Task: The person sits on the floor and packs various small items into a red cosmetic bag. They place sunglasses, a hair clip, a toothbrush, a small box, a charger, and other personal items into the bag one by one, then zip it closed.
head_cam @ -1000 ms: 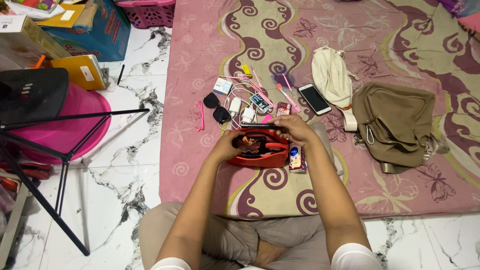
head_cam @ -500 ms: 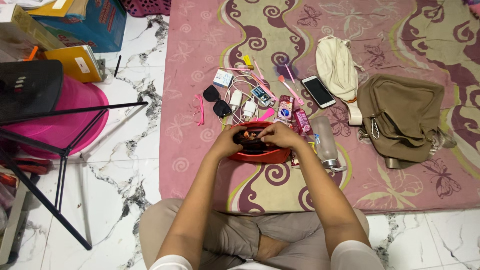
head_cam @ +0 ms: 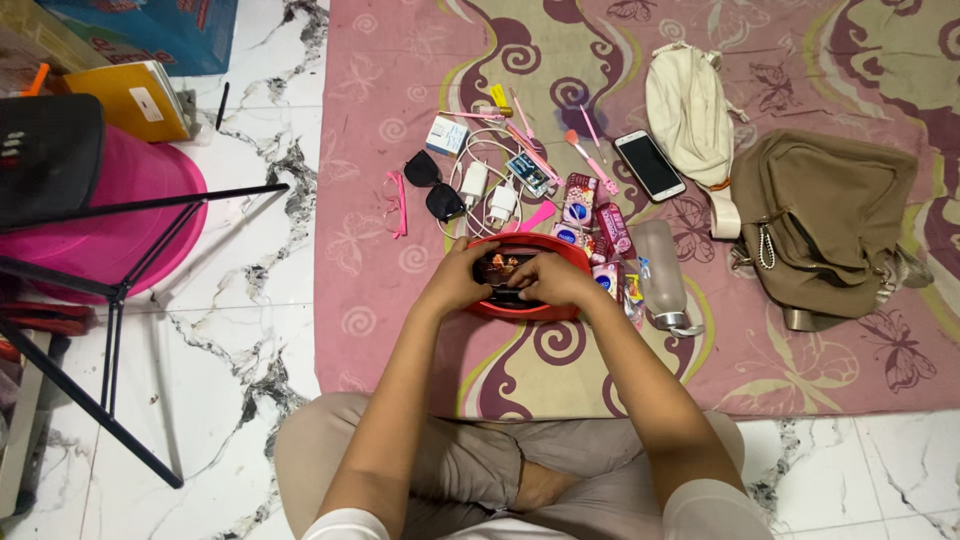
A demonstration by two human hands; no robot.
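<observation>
A: Big picture first: the pink patterned mat (head_cam: pixel 420 320) covers most of the floor, with white marble tile at nine o'clock and a pink tub (head_cam: pixel 130 215) under a black tripod out that way.

B: At three o'clock lies the olive backpack (head_cam: pixel 835 215), flat on the mat. Just beside it at one o'clock, the cream pouch (head_cam: pixel 690 110).

A: Centre of everything is the red pouch (head_cam: pixel 530 305), open mouth up, on the mat right ahead of the crossed legs.

B: Both hands are on it. The left hand (head_cam: pixel 455 285) clamps the pouch's nine o'clock edge, fingers curled over the rim. The right hand (head_cam: pixel 555 282) is down across the opening, fingers tucked inside.

A: That's the change! A second ago the right hand held a dark flat thing up over the rim; now it sits low in the mouth. I'd judge the thing has gone in, though I cannot tell what the fingers grip.

B: And the view has slid toward the mat, so more clutter shows. A clear bottle (head_cam: pixel 660 275) lies on its side at three o'clock of the pouch.

A: Smaller now: a phone (head_cam: pixel 650 165) at one o'clock, black sunglasses (head_cam: pixel 433 187) at eleven, white chargers (head_cam: pixel 488 192) with coiled cable at twelve.

B: Pink packets (head_cam: pixel 578 212) just beyond the rim, touching or nearly so.
</observation>
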